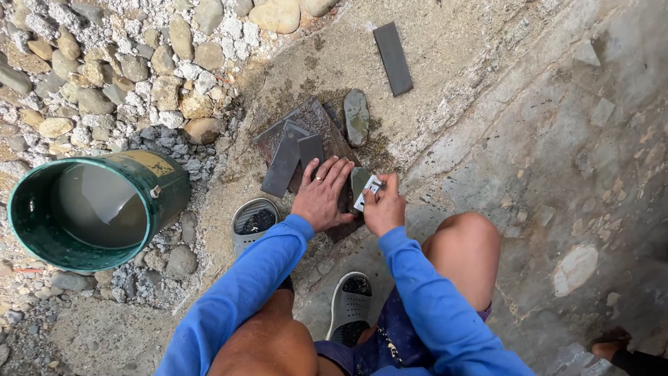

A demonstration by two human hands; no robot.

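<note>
Head view: left hand (321,197) presses flat, fingers spread, steadying the dark sharpening stone (304,129) on the concrete floor (501,160); right hand (383,206) pinches a small metal blade (368,191) against it. Green bucket (94,209) of water sits near.

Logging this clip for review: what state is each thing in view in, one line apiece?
Left hand: flat, fingers spread, pressing on the dark slab.
Right hand: fingers pinching a small pale blade.
Small pale blade: tilted, held against a grey stone.
Dark slab: lying flat, flat dark stones stacked on it.
Green bucket: upright, holding cloudy water.
Long dark stone: lying apart on the concrete.
Oval pebble: resting beside the slab.
</note>
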